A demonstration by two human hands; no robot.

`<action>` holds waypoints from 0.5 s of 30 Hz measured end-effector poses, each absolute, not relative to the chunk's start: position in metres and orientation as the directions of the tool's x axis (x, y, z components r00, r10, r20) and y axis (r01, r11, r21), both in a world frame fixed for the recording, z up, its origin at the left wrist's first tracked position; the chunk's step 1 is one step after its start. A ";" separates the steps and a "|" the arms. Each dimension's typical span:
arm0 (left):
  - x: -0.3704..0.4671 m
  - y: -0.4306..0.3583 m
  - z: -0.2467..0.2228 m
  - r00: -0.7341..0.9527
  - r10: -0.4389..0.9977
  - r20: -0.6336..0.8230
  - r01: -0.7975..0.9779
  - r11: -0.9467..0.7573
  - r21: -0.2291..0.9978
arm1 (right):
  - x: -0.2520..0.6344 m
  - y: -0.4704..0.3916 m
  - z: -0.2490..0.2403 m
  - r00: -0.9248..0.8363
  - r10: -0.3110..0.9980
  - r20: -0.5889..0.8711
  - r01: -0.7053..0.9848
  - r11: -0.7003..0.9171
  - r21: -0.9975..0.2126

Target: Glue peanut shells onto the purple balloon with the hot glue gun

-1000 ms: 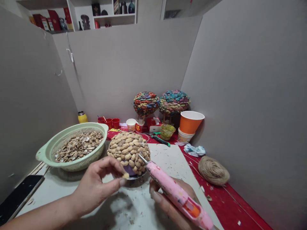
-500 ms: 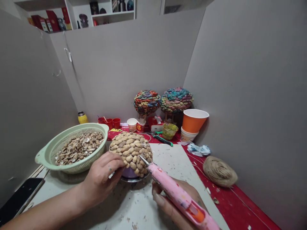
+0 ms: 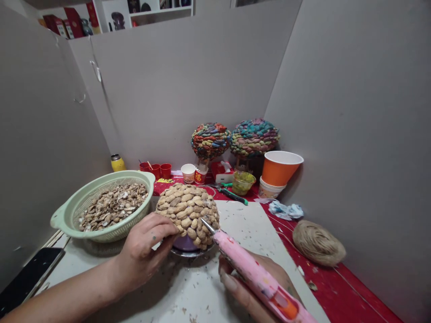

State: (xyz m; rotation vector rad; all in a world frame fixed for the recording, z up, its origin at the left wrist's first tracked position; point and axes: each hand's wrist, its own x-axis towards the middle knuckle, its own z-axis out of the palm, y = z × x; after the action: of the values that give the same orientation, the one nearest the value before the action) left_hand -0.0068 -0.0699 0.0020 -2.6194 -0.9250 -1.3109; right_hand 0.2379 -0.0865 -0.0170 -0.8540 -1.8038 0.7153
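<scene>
"How are the two hands posed?"

"The left hand [image 3: 148, 246] comes in from the near left, back upward, fingers bent and drawn together at the lower left edge of the brown peanut-covered dome [image 3: 188, 211]. I can't tell whether anything is pinched there. The right hand [image 3: 247, 298], at near right, is wrapped around a pink, pen-shaped glue gun [image 3: 243, 259] with a metal nozzle, which slants up to the far left."

"Does the nozzle touch the dome?"

"It overlaps the dome's right side; contact is unclear."

"And where's the dome?"

"Mid-scene on the pale grey surface [image 3: 245, 220], with one smooth purple form [image 3: 186, 243] showing beneath it and a shiny metal rim [image 3: 191, 254] under that."

"Count the rest."

"One light green plastic colander [image 3: 114, 234] of shells at left, three small red cups [image 3: 166, 170] at far left, two multicoloured, bumpy balls [image 3: 211, 141] [image 3: 255, 137] at the far side, one tan ball of twine [image 3: 318, 242] at right."
</scene>
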 end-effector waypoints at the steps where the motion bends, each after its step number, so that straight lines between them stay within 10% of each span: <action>1: -0.007 -0.070 0.002 0.454 0.478 0.752 0.547 -0.816 0.188 | 0.238 -0.088 -0.014 -0.277 0.805 0.525 0.231 0.586 -0.776; 15: -0.009 -0.064 -0.008 0.506 0.452 0.735 0.586 -0.805 0.093 | 0.241 -0.075 -0.027 -0.315 0.726 0.611 0.195 0.680 -0.707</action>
State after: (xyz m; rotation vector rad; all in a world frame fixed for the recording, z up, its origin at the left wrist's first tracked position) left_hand -0.0089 -0.0639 -0.0083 -2.5763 -0.8969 -1.1816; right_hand 0.2410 -0.0748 -0.0265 -0.7251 -1.8523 0.6389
